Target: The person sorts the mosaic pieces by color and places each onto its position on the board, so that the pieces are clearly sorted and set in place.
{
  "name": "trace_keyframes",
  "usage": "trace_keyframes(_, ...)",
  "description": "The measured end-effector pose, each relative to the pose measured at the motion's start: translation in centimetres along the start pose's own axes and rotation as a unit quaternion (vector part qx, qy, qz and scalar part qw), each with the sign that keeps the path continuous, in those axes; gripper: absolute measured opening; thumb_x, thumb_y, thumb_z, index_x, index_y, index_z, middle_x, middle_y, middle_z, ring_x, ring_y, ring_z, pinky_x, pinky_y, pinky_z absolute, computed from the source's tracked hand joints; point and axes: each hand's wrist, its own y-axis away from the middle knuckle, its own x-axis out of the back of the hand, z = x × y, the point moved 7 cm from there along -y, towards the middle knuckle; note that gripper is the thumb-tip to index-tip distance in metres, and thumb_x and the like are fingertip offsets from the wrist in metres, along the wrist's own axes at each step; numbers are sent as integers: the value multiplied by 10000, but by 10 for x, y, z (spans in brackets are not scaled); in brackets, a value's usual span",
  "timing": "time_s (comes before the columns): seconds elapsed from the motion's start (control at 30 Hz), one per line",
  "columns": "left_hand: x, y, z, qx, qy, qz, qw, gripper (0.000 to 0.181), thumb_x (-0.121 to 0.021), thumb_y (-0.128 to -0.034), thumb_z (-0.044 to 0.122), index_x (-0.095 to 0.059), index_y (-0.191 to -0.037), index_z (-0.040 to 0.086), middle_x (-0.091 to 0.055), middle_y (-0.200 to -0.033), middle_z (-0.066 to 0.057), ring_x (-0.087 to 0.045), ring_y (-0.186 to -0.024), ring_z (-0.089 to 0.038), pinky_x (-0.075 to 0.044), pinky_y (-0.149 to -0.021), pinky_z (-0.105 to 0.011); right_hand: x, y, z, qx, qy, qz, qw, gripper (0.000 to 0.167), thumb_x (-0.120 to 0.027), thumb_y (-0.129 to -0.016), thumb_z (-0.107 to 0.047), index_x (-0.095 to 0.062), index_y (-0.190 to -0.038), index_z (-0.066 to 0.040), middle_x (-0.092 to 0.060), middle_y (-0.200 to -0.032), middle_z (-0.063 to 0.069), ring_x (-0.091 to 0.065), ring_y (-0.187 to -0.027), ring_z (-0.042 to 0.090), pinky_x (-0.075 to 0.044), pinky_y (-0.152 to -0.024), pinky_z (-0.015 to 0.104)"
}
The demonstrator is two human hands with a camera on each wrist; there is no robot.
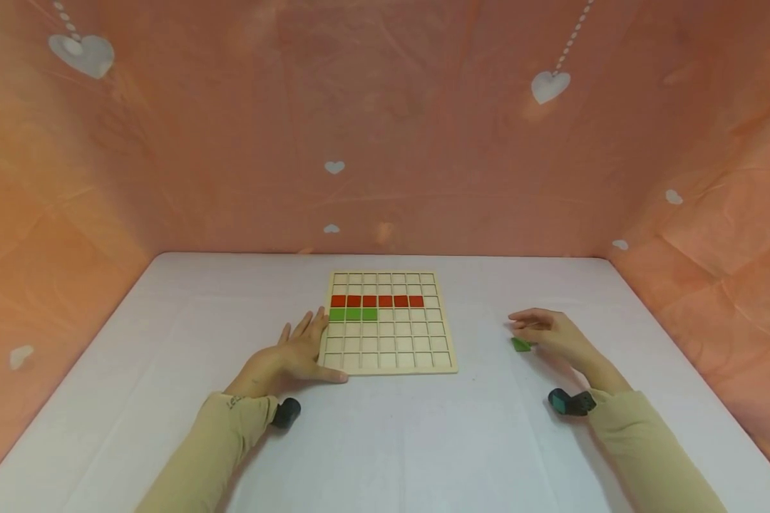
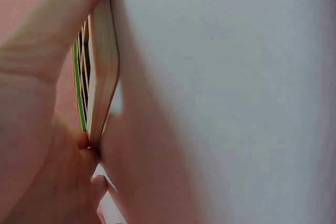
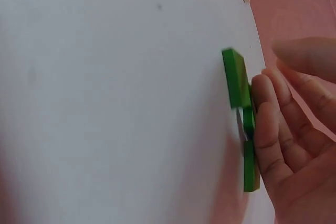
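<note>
A square wooden grid board [image 1: 388, 360] lies on the table, with a row of several red tiles [image 1: 378, 301] and, below it, three green tiles [image 1: 353, 314] at the left. My left hand [image 1: 295, 354] rests against the board's left side, fingers spread and thumb along the front left corner. In the left wrist view the thumb [image 2: 47, 30] lies over the board's edge [image 2: 103, 72]. My right hand [image 1: 557, 338] hovers at loose green tiles [image 1: 521, 345] right of the board. Its fingers [image 3: 269, 140] lie against or just beside these tiles [image 3: 235, 78], with nothing pinched.
White cloth covers the table [image 1: 398, 442]. An orange curtain [image 1: 411, 142] with pale hearts stands behind and at both sides. Each wrist carries a small black camera, one on the left [image 1: 286, 413] and one on the right [image 1: 571, 402].
</note>
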Motion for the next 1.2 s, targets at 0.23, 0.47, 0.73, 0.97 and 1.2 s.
trace_keyframes(0.23, 0, 1, 1, 18, 67, -3, 10000, 1229, -749, -720, 584, -33, -1522, -12, 67, -1607, -182, 79, -1476, -369, 76, -1154, -594, 7, 7, 6, -95, 10, -173, 9998, 427, -639, -915, -181, -560, -1272, 40, -654, -1143, 198, -614, -821, 23, -519, -664, 243)
trace_keyframes(0.47, 0, 0, 0, -3, -56, 26, 10000, 1220, -736, -729, 591, -38, -1519, -23, 58, -1607, -184, 64, -1477, -372, 58, -1154, -602, 10, 11, 8, -77, 280, -327, 9990, 441, -663, -901, -207, -579, -1272, 14, -649, -1177, 179, -592, -858, -3, -506, -688, 225)
trace_keyframes(0.73, 0, 0, -1, 25, 38, 36, 10000, 1231, -747, -717, 593, -32, -1524, -2, 60, -1607, -182, 70, -1476, -370, 68, -1153, -600, 12, 13, 10, -107, 473, -415, 9980, 454, -677, -886, -183, -572, -1269, 35, -662, -1052, 111, -557, -867, -4, -477, -720, 181)
trace_keyframes(0.97, 0, 2, 1, 56, 76, 10, 10000, 1221, -744, -726, 584, -28, -1523, -3, 64, -1607, -184, 77, -1476, -368, 75, -1155, -592, 13, 12, 13, -341, 625, -251, 9971, 472, -665, -899, -225, -552, -1294, 8, -659, -1047, 98, -559, -873, 60, -489, -709, 220)
trace_keyframes(1.2, 1, 4, 3, 40, 98, 17, 9999, 1208, -751, -734, 556, -34, -1521, -16, 63, -1607, -183, 78, -1476, -367, 76, -1157, -588, 12, 8, 15, -370, 591, -66, 9975, 449, -656, -894, -159, -551, -1280, 46, -650, -949, 93, -533, -792, 49, -486, -664, 209)
